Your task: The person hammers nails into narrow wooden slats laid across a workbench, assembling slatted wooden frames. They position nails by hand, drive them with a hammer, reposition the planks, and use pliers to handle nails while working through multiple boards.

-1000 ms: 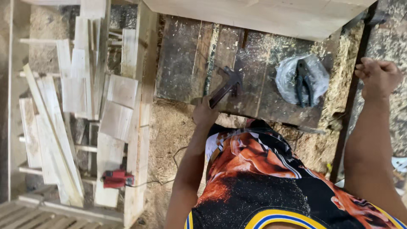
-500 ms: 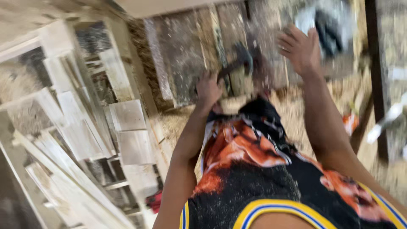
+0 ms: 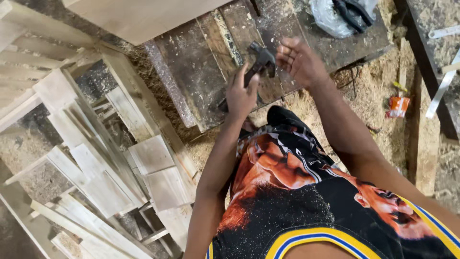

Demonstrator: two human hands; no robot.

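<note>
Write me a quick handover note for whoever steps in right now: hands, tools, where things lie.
Left hand: gripping the handle of a dark hammer, head raised over the worn plank bench.
Right hand: fingers pinched together just beside the hammer head; whether they hold anything is too small to tell.
Clear plastic bag with dark pliers lies at the bench's far end.
Pale cut boards are piled on the left; sawdust covers the floor.
Nothing visibly fastened yet.

A dark claw hammer (image 3: 258,61), head uppermost, tilted over the dusty plank bench (image 3: 201,72).
</note>
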